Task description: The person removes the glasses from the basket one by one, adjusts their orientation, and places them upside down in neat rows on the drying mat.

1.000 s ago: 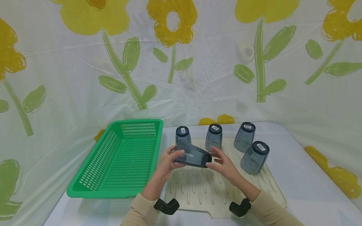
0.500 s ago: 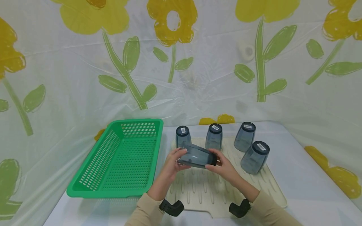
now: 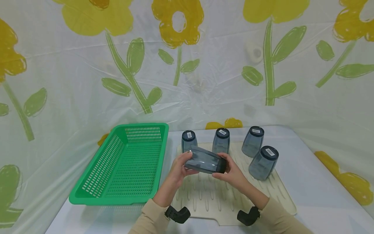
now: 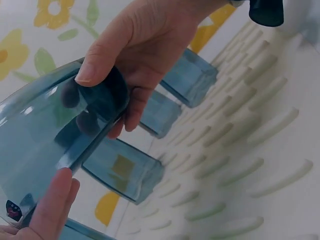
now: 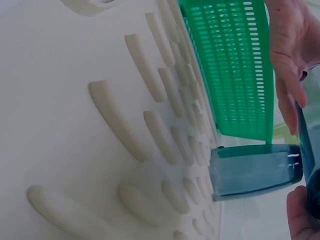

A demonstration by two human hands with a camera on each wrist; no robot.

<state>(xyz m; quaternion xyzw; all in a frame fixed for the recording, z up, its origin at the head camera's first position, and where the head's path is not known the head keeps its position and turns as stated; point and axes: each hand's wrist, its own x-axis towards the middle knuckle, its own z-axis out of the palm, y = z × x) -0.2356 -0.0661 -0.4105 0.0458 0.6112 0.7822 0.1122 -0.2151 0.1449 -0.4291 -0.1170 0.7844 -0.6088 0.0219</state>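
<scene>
Both hands hold a blue-grey see-through drinking glass (image 3: 203, 160) on its side above the ridged cream drying mat (image 3: 210, 191). My left hand (image 3: 179, 167) grips its rim end, thumb on top and fingers below. At the dark, thick base, my right hand (image 3: 232, 171) pinches with the thumb on the near side. In the left wrist view the right hand (image 4: 145, 45) wraps the base of the held glass (image 4: 55, 115), while left fingertips (image 4: 52, 200) touch the wall near the mouth. The left hand (image 5: 290, 60) shows at the edge of the right wrist view.
Several matching glasses stand upside down on the mat, among them a back-left glass (image 3: 189, 140), a middle glass (image 3: 221, 141) and a right-hand glass (image 3: 263, 163). Left of the mat sits a green slotted basket (image 3: 163, 156). A flower-printed sheet (image 3: 204, 81) hangs behind the table.
The right hand has closed from loose fingers near the base to a grip on it. Glass and left hand have shifted slightly right. The standing glasses and basket have not moved.
</scene>
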